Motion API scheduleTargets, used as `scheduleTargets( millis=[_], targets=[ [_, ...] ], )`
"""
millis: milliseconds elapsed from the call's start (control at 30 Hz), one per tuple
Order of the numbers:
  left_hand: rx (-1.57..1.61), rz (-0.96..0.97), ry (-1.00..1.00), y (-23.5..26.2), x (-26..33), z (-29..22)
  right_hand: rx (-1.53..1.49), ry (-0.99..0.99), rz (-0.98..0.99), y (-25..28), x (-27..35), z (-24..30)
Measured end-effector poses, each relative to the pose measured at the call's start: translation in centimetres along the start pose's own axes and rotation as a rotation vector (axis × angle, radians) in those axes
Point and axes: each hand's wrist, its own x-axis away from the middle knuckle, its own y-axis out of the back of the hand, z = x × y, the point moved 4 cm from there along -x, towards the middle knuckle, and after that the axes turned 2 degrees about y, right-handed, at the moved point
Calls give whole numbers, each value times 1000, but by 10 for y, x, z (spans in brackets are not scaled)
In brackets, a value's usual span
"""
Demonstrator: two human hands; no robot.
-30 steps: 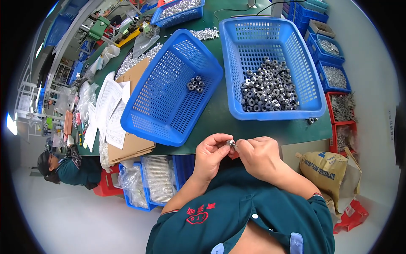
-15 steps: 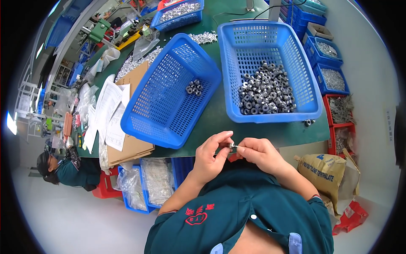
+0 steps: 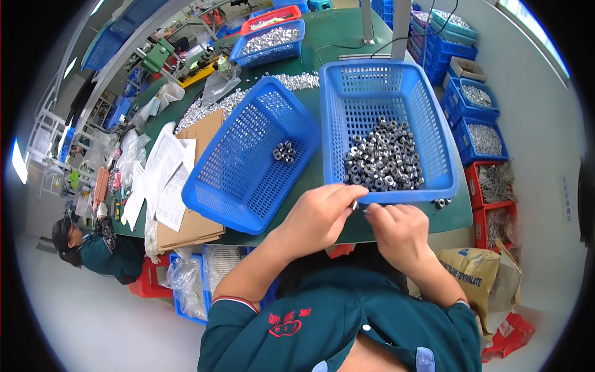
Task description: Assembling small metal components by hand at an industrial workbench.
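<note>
Both hands are close together at the near rim of the right blue basket [image 3: 390, 196]. My left hand [image 3: 316, 217] pinches a small metal nut [image 3: 354, 205] between thumb and fingertips. My right hand [image 3: 400, 230] is closed just to its right; a small light tip shows at its fingers, too small to name. A heap of similar metal nuts [image 3: 385, 158], shiny with dark rings, fills the near part of the right basket. In the left blue basket [image 3: 207, 201], tilted to one side, lies a small cluster of nuts [image 3: 284, 152].
Loose nuts [image 3: 441, 203] lie beside the right basket on the green table [image 3: 310, 31]. Papers [image 3: 170, 195] and cardboard [image 3: 207, 133] border the left basket. Loose silvery parts [image 3: 297, 81] lie behind. Stacked bins [image 3: 486, 139] and a sack [image 3: 477, 273] stand right. Another person [image 3: 102, 248] sits far left.
Both hands have moved forward, from in front of the table edge to the right basket's near rim. They are slightly farther apart. The view has shifted, so the baskets appear lower.
</note>
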Motion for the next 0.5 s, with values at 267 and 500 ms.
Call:
scheduleTargets(
  millis=[267, 500],
  targets=[
    [-208, 223, 6, -72, -74, 57, -268, -174, 42, -14, 36, -2],
    [-155, -276, 96, -26, -61, 63, -326, -263, 100, -21, 47, -10]
  ],
)
